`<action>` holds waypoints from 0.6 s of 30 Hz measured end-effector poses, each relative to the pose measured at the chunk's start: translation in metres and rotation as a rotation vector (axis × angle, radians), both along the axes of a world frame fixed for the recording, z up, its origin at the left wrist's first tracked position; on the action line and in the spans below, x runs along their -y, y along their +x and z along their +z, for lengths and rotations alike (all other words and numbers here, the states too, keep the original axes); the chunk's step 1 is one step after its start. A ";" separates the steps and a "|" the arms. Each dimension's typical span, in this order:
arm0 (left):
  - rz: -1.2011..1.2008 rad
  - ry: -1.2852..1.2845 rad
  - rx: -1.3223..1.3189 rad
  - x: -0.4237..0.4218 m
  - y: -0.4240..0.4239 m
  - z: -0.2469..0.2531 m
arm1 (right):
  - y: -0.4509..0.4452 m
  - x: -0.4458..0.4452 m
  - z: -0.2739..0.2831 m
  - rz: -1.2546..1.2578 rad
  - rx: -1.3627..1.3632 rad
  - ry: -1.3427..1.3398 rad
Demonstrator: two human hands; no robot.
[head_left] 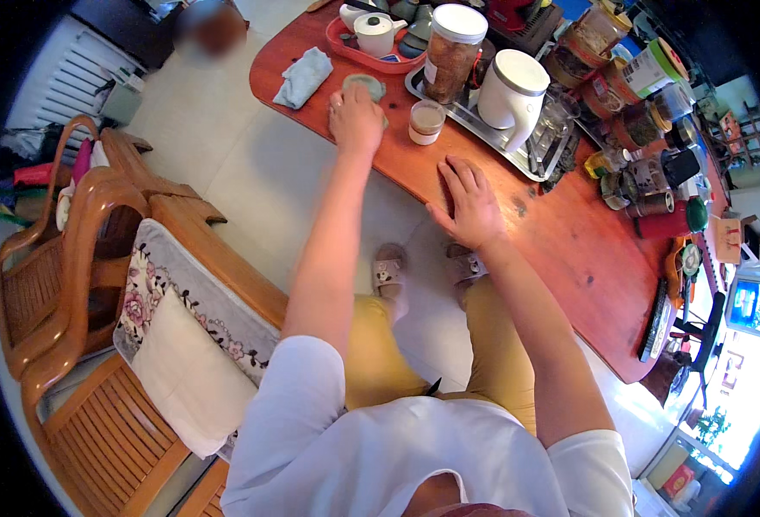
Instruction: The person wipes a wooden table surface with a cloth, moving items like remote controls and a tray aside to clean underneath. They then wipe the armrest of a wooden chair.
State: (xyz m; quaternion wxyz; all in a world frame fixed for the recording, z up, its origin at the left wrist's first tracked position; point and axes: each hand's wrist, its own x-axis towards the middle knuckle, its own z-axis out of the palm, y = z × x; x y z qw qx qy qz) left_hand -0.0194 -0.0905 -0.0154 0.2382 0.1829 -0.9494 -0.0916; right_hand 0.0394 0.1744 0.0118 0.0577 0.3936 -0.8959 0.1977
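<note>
My left hand (356, 119) is over the near edge of the red wooden table, its fingers on a small pale green dish or cup (368, 84); the grip is partly hidden by the hand. Left of it lies a folded light blue cloth (304, 77). My right hand (470, 200) rests palm down on the tabletop (580, 258), fingers spread, holding nothing. Between my hands stands a small glass cup (426, 121) with pale contents. Behind it, a metal tray (470, 126) bears a white-lidded jar (454, 55) and a white electric kettle (512, 90).
A red tray (338, 42) with a white teapot (376, 35) stands at the back left. Several jars and bottles crowd the far right, near a red thermos (667, 220). A wooden bench (115, 413) with a cushion (189, 375) is behind me on the left.
</note>
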 end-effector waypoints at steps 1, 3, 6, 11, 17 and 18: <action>0.006 -0.003 -0.044 -0.008 0.012 -0.001 | 0.000 0.001 -0.001 0.004 -0.003 -0.004; 0.015 -0.003 -0.133 -0.027 0.036 -0.006 | 0.000 -0.001 -0.002 0.010 -0.008 -0.004; 0.089 0.030 -0.192 -0.053 0.062 -0.009 | 0.000 0.002 -0.001 0.023 -0.016 -0.015; 0.089 0.111 -0.164 -0.097 0.098 -0.002 | -0.001 0.000 -0.004 0.000 -0.022 0.010; -0.310 0.318 -0.156 -0.102 0.122 0.011 | 0.000 0.001 -0.002 0.016 -0.012 -0.017; -0.348 0.283 -0.142 -0.106 0.119 0.015 | -0.001 0.001 -0.002 0.019 -0.005 -0.022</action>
